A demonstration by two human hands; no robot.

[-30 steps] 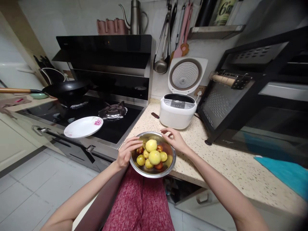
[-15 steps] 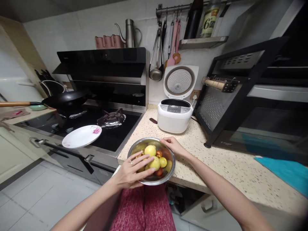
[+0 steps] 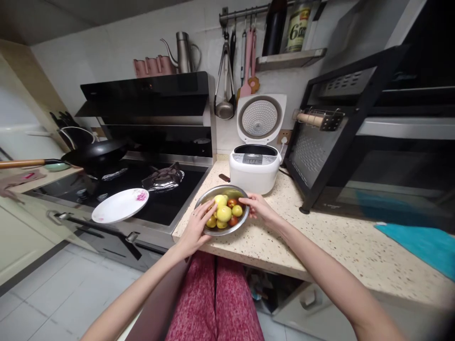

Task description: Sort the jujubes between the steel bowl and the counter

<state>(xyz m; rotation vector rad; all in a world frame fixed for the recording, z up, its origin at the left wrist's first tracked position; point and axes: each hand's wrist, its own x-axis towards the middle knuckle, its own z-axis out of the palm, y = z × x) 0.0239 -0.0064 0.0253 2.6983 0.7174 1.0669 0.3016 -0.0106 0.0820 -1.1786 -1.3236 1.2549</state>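
Observation:
A stainless steel bowl (image 3: 232,191) is at the counter's front edge, just before the open rice cooker (image 3: 253,176). Inside it lie several pale yellow-green round fruits (image 3: 223,213) and some smaller reddish-brown fruits (image 3: 232,221). My left hand (image 3: 194,229) grips the bowl's left side, its fingers reaching over the rim and against the fruit; a ring shows on one finger. On the opposite side, my right hand (image 3: 262,209) holds the rim with the fingertips. The bowl looks slightly tilted; whether its base rests on the counter is hidden.
Left of the counter, a white floral plate (image 3: 119,207) sits on the front of the gas stove (image 3: 159,203). A black wok (image 3: 94,154) stands behind, its wooden handle pointing left. On the right are a black rack (image 3: 337,128) and a blue cloth (image 3: 419,246).
The bowl has moved away from my body, nearer the rice cooker. My left hand has slid off the fruit to the bowl's left side, and my right hand has moved with the rim.

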